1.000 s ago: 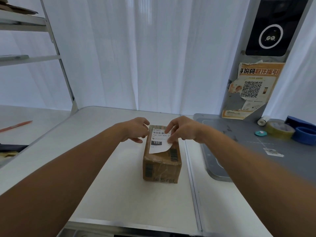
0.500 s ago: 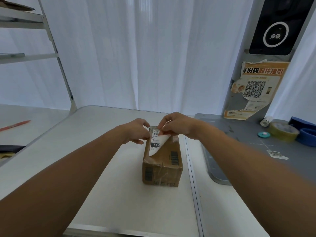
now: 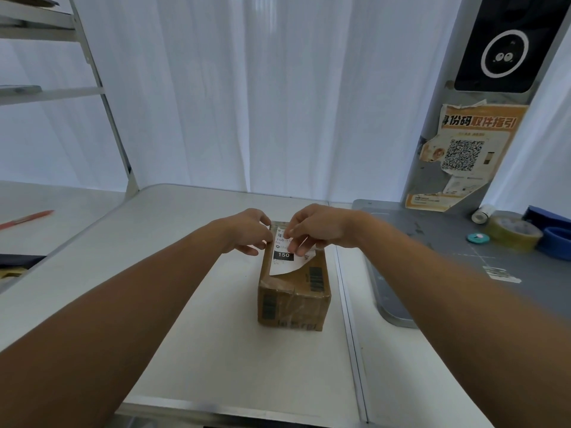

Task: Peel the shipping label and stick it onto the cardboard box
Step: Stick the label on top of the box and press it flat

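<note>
A small brown cardboard box point(image 3: 293, 291) stands in the middle of the white table point(image 3: 197, 319). A white shipping label point(image 3: 283, 257) with a black "150" block lies on the far part of its top, its near corner curled up. My left hand point(image 3: 248, 231) rests at the box's far left corner, fingertips on the label's left edge. My right hand point(image 3: 318, 230) pinches the label's right side between thumb and fingers. The label's far end is hidden under my fingers.
A grey mat point(image 3: 448, 254) lies to the right with tape rolls point(image 3: 513, 231), a blue roll point(image 3: 556, 242) and a small teal disc point(image 3: 478, 238). A poster with a QR code point(image 3: 463, 156) hangs behind. A metal shelf frame point(image 3: 102, 88) and a red pen point(image 3: 27, 218) are at left.
Half a second ago my right hand held the label's right side lifted near the far edge; now that hand has come down nearer and the label lies flatter on the box.
</note>
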